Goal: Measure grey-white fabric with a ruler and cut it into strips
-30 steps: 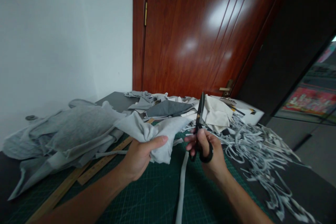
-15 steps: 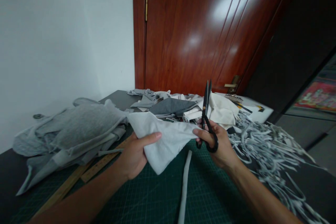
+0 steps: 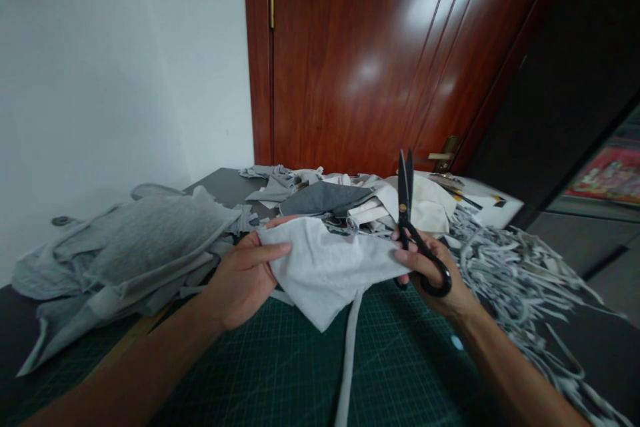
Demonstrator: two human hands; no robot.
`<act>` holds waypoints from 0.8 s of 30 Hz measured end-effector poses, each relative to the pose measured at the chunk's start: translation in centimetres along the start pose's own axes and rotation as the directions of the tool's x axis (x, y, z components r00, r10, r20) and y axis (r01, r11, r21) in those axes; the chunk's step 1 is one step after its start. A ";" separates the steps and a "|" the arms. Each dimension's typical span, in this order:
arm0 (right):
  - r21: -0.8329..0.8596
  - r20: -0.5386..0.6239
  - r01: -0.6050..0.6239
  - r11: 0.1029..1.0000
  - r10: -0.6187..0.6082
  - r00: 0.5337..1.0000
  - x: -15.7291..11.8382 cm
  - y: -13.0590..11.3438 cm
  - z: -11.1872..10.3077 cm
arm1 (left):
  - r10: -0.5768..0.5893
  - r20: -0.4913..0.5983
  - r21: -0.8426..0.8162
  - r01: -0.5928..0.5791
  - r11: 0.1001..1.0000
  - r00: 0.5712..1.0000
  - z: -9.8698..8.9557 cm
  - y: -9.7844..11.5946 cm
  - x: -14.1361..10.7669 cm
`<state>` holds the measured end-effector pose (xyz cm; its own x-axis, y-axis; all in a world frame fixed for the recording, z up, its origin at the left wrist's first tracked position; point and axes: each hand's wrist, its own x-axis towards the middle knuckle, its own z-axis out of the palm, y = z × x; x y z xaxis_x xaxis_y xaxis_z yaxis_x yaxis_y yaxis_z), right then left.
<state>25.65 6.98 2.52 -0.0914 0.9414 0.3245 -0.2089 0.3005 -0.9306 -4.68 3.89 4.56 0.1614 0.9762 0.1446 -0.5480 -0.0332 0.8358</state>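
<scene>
A light grey piece of fabric [image 3: 330, 267] is stretched between my two hands above the cutting mat, one corner hanging down. My left hand [image 3: 255, 273] pinches its left end, thumb on top. My right hand [image 3: 433, 263] has the black scissors [image 3: 405, 197] hooked on its fingers, blades pointing up and slightly apart, while thumb and fingertips grip the fabric's right end. A narrow grey fabric strip [image 3: 350, 360] lies on the green cutting mat [image 3: 280, 380], its upper end meeting the fabric's lower edge in view.
Grey cloth is heaped [image 3: 155, 240] at the left, partly over a wooden ruler [image 3: 133, 337]. Fabric scraps [image 3: 325, 199] lie along the back, before a brown door [image 3: 350, 60]. Many cut strips [image 3: 510, 287] are piled at the right, near a white box [image 3: 495, 203].
My left hand has shifted its hold toward the fabric's upper left corner. My right hand has moved right with the scissors, and the fabric is now spread wider.
</scene>
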 end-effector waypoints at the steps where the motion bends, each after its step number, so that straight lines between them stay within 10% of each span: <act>1: -0.019 0.010 -0.001 1.000 0.002 1.000 0.0 -0.1 -0.2 | -0.003 0.010 0.013 0.003 1.000 1.000 0.0 0.5 0.0; 7: -0.224 0.022 0.025 0.974 -0.021 1.000 0.4 -0.7 -0.1 | -0.133 0.267 0.139 0.098 0.985 0.954 0.4 3.2 0.5; 15: 0.140 0.285 0.079 0.987 -0.117 0.951 -1.5 -0.3 4.5 | -0.229 0.572 0.207 0.132 0.969 0.787 3.9 3.8 1.4; 24: 0.026 0.316 -0.075 0.997 0.063 0.947 -2.5 -0.4 4.6 | -0.232 0.398 0.428 0.044 0.903 0.888 3.8 5.9 2.7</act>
<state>21.48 3.80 2.82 -0.4076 0.8616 0.3023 -0.2269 0.2251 -0.9475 -4.35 5.53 11.92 0.5969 0.7891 0.1452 -0.1364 -0.0785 0.9875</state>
